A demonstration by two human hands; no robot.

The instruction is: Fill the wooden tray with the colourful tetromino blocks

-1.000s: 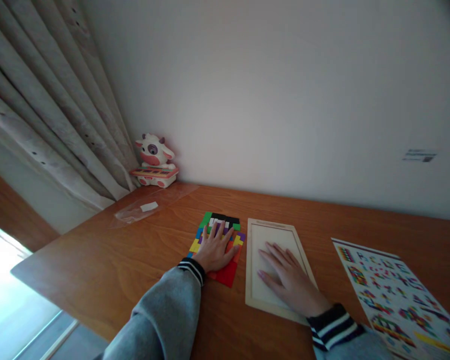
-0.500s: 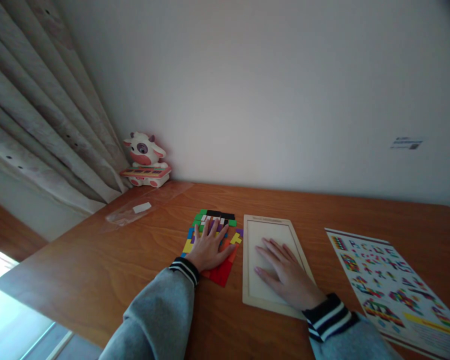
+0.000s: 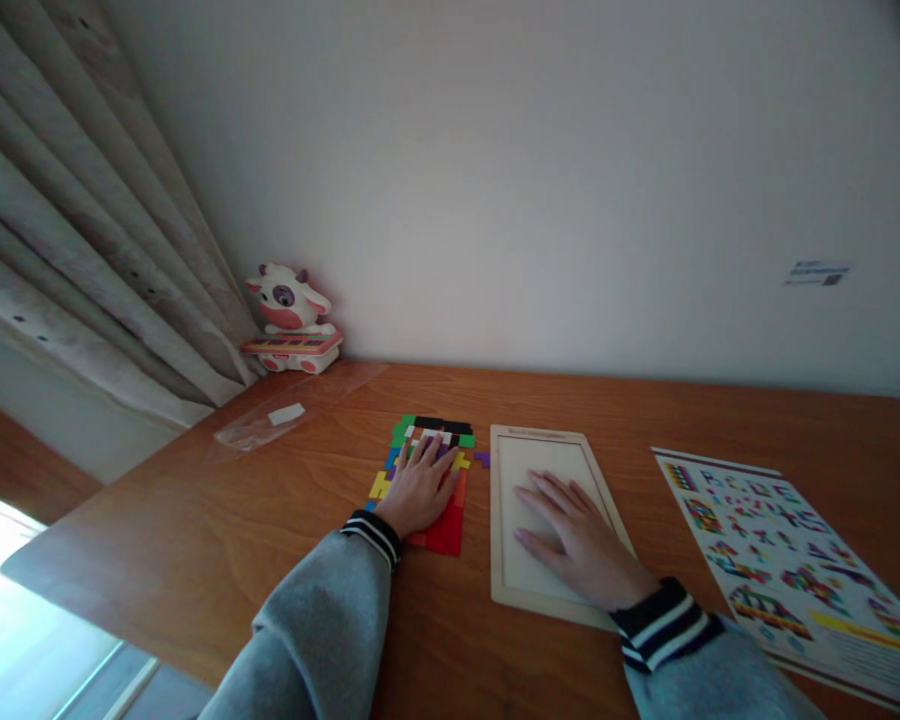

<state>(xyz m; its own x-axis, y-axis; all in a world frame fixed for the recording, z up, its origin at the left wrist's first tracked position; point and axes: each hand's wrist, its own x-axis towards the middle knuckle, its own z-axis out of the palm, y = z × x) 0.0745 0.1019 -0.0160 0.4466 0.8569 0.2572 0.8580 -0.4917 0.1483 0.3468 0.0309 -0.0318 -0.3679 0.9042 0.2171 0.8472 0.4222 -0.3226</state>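
My left hand (image 3: pixel 420 487) lies flat, fingers spread, on a block of coloured puzzle pieces (image 3: pixel 450 525) packed together on the wooden table (image 3: pixel 195 520). One purple piece (image 3: pixel 482 459) sticks out at the block's right edge. My right hand (image 3: pixel 577 540) rests flat with fingers stretched out inside an empty pale wooden tray (image 3: pixel 547 438) just right of the pieces. Both arms wear grey sleeves with striped cuffs.
A printed sheet of coloured patterns (image 3: pixel 780 560) lies to the right of the tray. A clear plastic bag (image 3: pixel 285 412) lies at the back left, near a cow toy (image 3: pixel 291 320) against the wall. Curtains (image 3: pixel 82 250) hang at the left, beyond the table's edge.
My left hand has pushed the block of pieces a little to the left, and its right side has narrowed. The right hand stays on the tray.
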